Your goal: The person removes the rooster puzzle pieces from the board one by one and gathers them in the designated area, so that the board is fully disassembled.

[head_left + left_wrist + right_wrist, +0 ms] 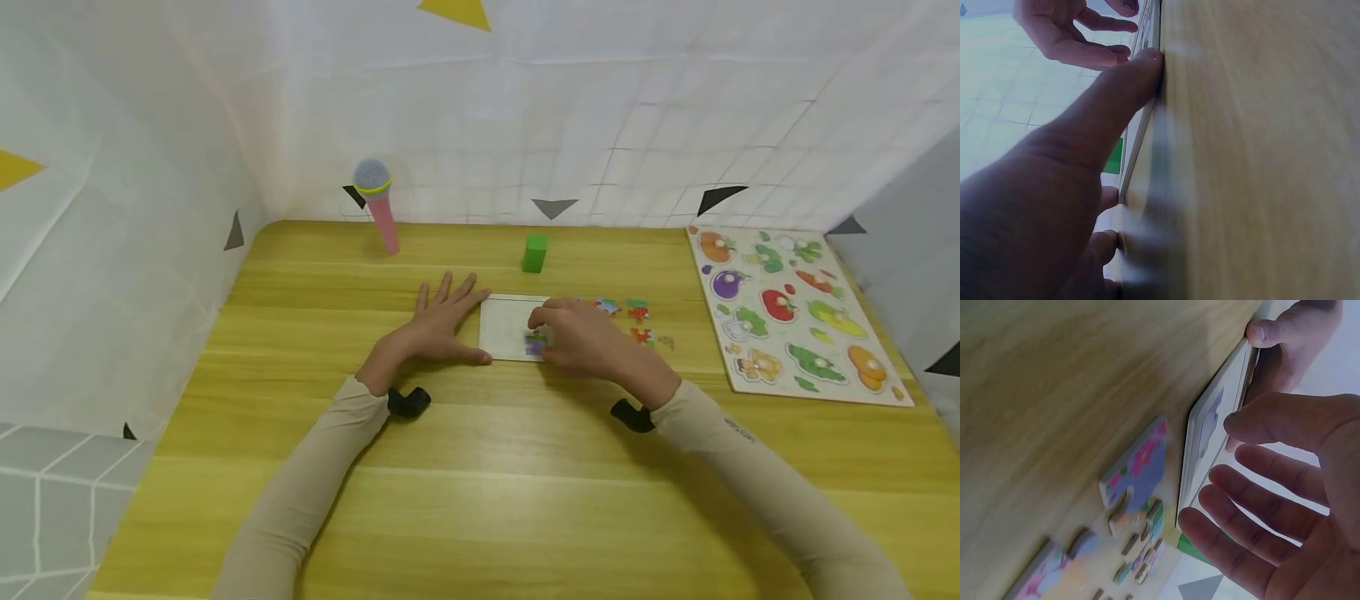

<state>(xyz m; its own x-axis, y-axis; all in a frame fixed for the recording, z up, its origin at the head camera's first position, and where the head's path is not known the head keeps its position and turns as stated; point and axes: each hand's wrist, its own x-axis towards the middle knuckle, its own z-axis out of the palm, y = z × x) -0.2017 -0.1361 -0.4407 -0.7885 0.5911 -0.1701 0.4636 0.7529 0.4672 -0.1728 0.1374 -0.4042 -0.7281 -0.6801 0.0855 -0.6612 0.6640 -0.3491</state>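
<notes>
My left hand (438, 327) lies spread on the table, its thumb and a finger touching the left edge of a white puzzle tray (501, 321). A purple puzzle piece (536, 344) lies in the tray near the right end of its visible part. Over that end hovers my right hand (588, 336), its fingers slightly bent. The right wrist view shows nothing between the thumb and fingers (1254, 540) of that hand, and the purple piece (1211, 422) lying in the tray. From the head, the right hand hides the tray's right end.
Loose puzzle pieces (639, 311) lie right of the tray, partly behind the right hand. Beyond the tray stand a green block (535, 253) and a pink toy microphone (381, 208). A vegetable knob-puzzle board (798, 321) lies at the right. A white curtain (480, 125) backs the table.
</notes>
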